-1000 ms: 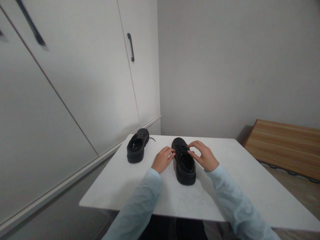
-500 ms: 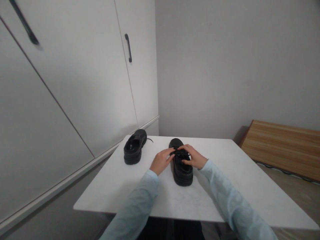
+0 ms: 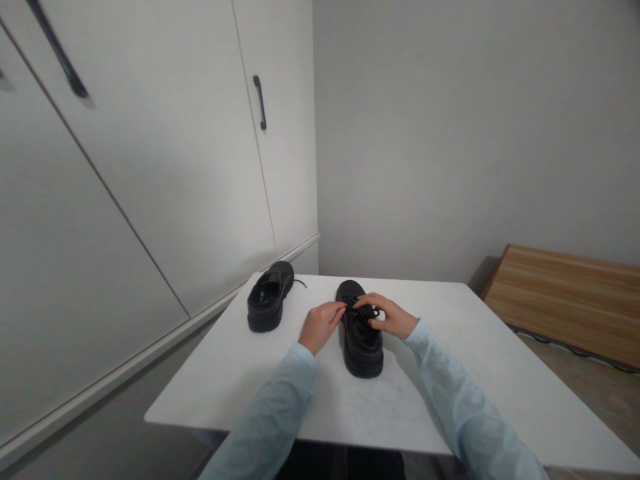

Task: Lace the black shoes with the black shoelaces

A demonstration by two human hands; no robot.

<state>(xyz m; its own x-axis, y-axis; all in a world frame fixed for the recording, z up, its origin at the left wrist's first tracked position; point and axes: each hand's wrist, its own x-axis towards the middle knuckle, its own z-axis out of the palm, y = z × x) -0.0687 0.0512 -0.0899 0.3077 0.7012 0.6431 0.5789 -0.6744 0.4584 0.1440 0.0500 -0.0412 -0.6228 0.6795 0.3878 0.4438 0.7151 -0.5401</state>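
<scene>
A black lace-up shoe (image 3: 364, 360) stands on the white table with its toe pointing away from me. My left hand (image 3: 321, 325) is at its left side, thumb and fingertips pinched together at the black lace. From the right, my right hand (image 3: 389, 316) reaches over the shoe's opening, fingers curled around the dark laces (image 3: 367, 310). A loop of lace shows by the right fingers. The second black shoe (image 3: 265, 308) rests at the table's back left, one lace end sticking out to its right.
The white table (image 3: 450, 373) extends to both sides. White cabinet doors (image 3: 150, 167) with dark handles stand at the left, a grey wall (image 3: 450, 133) behind. A wood-grain panel (image 3: 570, 300) lies beyond the table's right edge.
The lace strands that stretched between my hands have drawn in closer to the shoe, and a small loop now shows at my right fingers. My left fingertips have closed together.
</scene>
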